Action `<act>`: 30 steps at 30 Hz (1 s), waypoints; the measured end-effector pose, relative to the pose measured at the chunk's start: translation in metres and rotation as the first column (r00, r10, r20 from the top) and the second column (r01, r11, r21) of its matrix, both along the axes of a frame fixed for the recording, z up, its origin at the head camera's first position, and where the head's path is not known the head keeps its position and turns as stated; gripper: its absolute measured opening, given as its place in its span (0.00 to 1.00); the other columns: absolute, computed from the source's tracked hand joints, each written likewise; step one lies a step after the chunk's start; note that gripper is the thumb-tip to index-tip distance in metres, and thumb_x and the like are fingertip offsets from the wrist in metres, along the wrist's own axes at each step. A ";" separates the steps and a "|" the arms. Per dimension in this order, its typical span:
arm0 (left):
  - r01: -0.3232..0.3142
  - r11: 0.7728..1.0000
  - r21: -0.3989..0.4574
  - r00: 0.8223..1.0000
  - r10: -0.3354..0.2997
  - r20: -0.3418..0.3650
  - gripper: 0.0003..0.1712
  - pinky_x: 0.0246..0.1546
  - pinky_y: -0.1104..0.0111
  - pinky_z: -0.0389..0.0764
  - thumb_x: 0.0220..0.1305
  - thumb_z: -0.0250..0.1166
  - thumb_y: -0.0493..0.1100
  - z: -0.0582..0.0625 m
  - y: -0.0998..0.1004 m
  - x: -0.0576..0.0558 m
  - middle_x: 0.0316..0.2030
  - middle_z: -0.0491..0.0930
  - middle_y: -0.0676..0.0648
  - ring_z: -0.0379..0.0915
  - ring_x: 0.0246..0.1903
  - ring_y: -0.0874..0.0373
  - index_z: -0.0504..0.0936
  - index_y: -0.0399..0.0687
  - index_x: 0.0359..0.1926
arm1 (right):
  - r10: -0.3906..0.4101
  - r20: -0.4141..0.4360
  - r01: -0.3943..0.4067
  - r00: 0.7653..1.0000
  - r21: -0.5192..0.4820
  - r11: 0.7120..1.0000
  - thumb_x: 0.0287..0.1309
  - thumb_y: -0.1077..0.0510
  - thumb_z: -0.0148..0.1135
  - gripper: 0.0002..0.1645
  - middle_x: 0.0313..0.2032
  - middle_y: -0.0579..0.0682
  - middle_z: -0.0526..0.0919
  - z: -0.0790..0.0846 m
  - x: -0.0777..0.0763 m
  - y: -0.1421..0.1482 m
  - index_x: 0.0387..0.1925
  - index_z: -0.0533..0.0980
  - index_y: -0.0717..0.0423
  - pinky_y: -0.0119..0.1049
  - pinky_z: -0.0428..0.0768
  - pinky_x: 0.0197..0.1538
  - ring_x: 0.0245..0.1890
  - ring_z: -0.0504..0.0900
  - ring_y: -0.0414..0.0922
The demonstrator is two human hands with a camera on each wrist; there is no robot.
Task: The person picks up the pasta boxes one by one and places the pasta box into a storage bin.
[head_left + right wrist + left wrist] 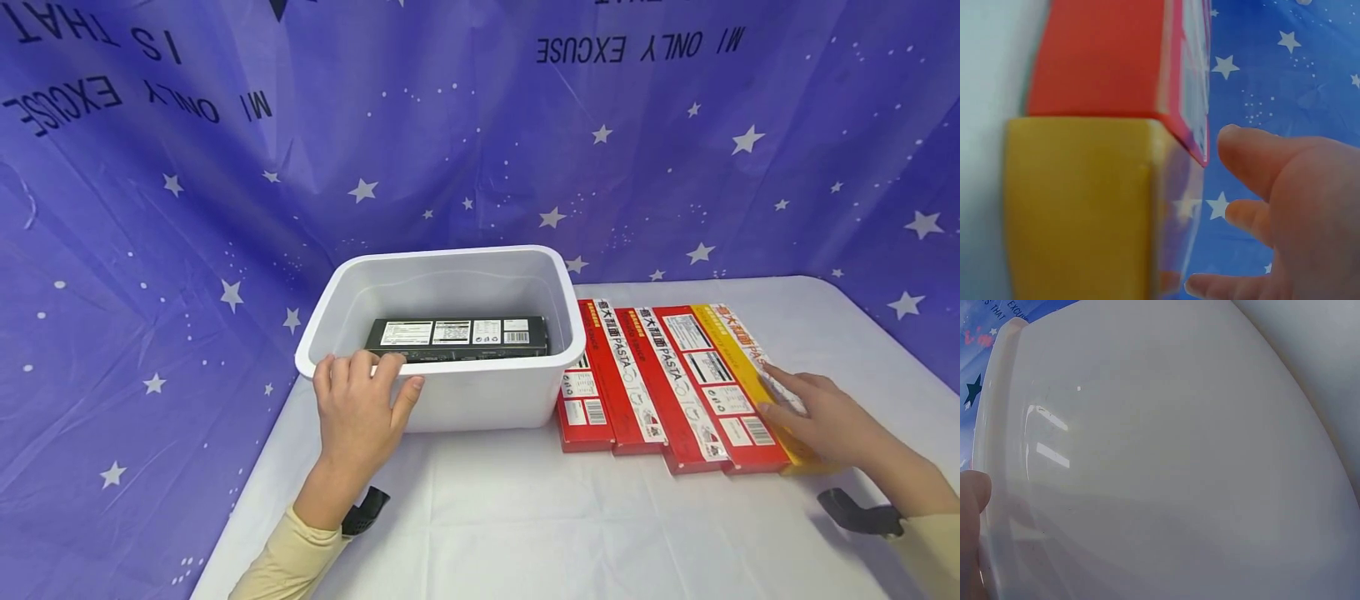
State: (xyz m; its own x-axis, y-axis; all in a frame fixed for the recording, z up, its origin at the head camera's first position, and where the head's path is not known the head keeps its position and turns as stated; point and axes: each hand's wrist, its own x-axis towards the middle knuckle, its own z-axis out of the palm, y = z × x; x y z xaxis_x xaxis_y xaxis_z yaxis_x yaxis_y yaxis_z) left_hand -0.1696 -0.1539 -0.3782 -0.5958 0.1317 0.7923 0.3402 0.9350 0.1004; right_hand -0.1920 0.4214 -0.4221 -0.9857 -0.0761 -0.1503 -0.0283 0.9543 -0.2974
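Note:
A white plastic bin (480, 396) stands on the table, and my left hand (356, 417) grips its near rim at the left. Those fingers go over the rim, with the thumb along the outer wall. Inside the bin lies a black box (457, 333) with white label panels. My right hand (832, 417) is over the yellow pasta box (723, 337), its fingers extended. In the right wrist view, the thumb and fingers are spread above the box's top face, not closed round it. Red pasta boxes (693, 350) lie side by side left of the yellow one.
The row of several boxes sits right beside the bin, its leftmost box partly hidden by the bin. A white cloth (540, 533) covers the table. Behind and at both sides hangs a purple-blue curtain (465, 150) with white stars and lettering.

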 end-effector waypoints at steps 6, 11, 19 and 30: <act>0.002 1.000 -0.004 1.000 -0.002 0.002 0.38 0.57 0.38 0.62 0.76 0.39 0.70 -0.001 0.000 0.000 0.34 0.75 0.37 0.69 0.37 0.36 0.79 0.43 0.42 | 0.003 -0.013 -0.003 1.000 0.001 1.000 0.69 0.35 0.55 0.53 0.61 0.84 0.59 -0.011 0.005 0.000 0.76 0.49 0.69 0.77 0.74 0.49 0.58 0.62 0.79; 0.008 1.000 -0.002 1.000 -0.008 -0.003 0.33 0.58 0.38 0.62 0.75 0.44 0.67 -0.001 0.000 0.000 0.34 0.75 0.37 0.69 0.37 0.36 0.79 0.43 0.42 | 0.003 -0.023 -0.003 1.000 -0.001 1.000 0.70 0.36 0.55 0.53 0.60 0.85 0.59 -0.018 0.007 0.000 0.76 0.48 0.67 0.75 0.76 0.47 0.56 0.63 0.79; 0.007 1.000 -0.001 1.000 -0.007 0.005 0.25 0.58 0.38 0.62 0.68 0.55 0.61 0.000 0.000 0.000 0.34 0.76 0.37 0.69 0.37 0.36 0.80 0.43 0.42 | -0.012 -0.034 0.012 0.999 -0.016 1.000 0.72 0.38 0.51 0.47 0.63 0.86 0.54 -0.026 0.013 -0.002 0.77 0.51 0.63 0.78 0.73 0.47 0.57 0.61 0.82; 0.009 1.000 0.004 1.000 -0.009 0.007 0.26 0.58 0.38 0.62 0.68 0.54 0.61 -0.001 0.000 0.000 0.34 0.75 0.37 0.69 0.37 0.36 0.80 0.43 0.42 | -0.092 -0.067 0.093 0.993 0.012 0.996 0.73 0.35 0.46 0.47 0.62 0.86 0.53 -0.031 0.017 -0.008 0.77 0.49 0.61 0.79 0.72 0.48 0.56 0.60 0.82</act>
